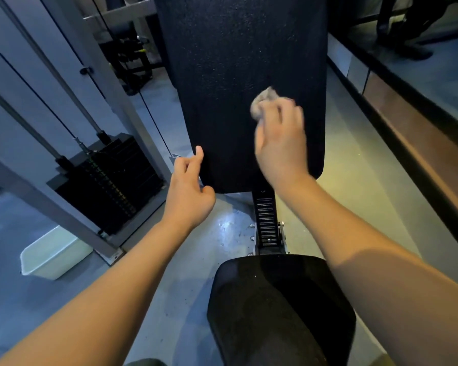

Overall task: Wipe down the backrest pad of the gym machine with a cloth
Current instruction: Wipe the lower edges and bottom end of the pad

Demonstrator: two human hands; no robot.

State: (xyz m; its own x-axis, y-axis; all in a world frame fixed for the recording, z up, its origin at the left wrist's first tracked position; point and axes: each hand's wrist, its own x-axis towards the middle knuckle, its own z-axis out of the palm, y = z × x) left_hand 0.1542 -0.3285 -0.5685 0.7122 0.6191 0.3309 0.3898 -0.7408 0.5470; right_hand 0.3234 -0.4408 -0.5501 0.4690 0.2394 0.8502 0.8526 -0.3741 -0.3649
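Fingers (283, 112) of the right hand (280, 149) are curling round a crumpled grey cloth (263, 100), pressing it against the black backrest pad (230, 54) right of the pad's middle. Motion blur is softening the knuckles. The left hand (189, 196) is sitting at the pad's lower left edge with its fingers loosely bent. Its index fingertip is lying against or just beside that edge, and I cannot tell whether it is gripping the pad. Below the pad, a notched adjustment post (266, 220) is running down to the black seat pad (280, 313). Leftward, a weight stack (111, 180) is sitting inside the grey frame (45, 199), and a white tub (53, 256) is resting on the floor near the frame's foot.
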